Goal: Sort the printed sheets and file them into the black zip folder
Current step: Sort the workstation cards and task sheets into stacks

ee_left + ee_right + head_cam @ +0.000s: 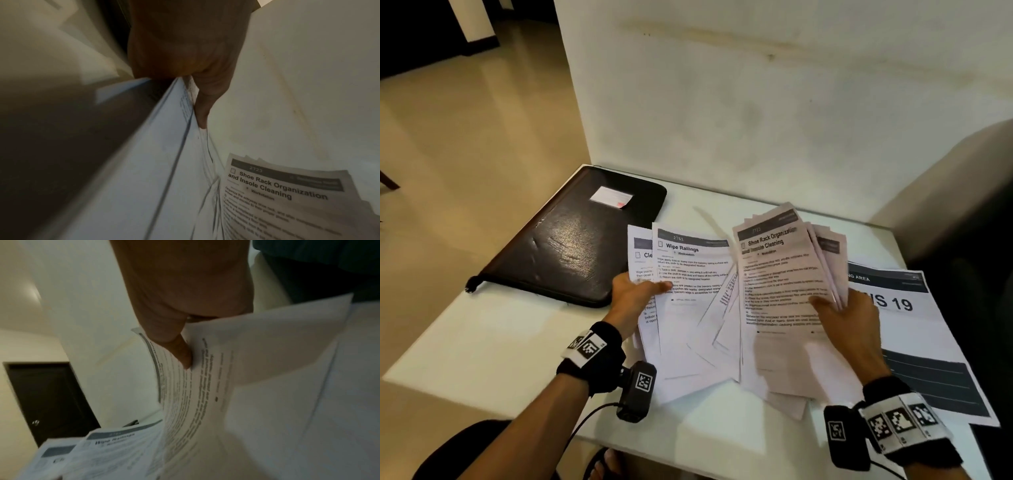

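While the black zip folder (571, 240) lies shut near the desk's (482, 342) far left corner, its label patch facing up, both hands hold fanned bundles of printed sheets just above the desk's middle. The left hand (633, 301) grips a bundle topped by a sheet headed "Wipe Railings" (688, 274), thumb laid across the printed face and fingers hidden beneath; the left wrist view shows the same thumb (203, 104) pressed against the paper edge. The right hand (849, 322) grips a thicker bundle topped by "Shoe Rack Organization and Insole Cleaning" (780, 274), thumb on the front and the other fingers behind the paper; the right wrist view shows its thumb (180, 350) pinching the curved sheets. The two bundles overlap where their lower edges meet. A larger printed sheet (928, 342) reading "19" lies flat by the desk's right edge, partly under the right hand's bundle.
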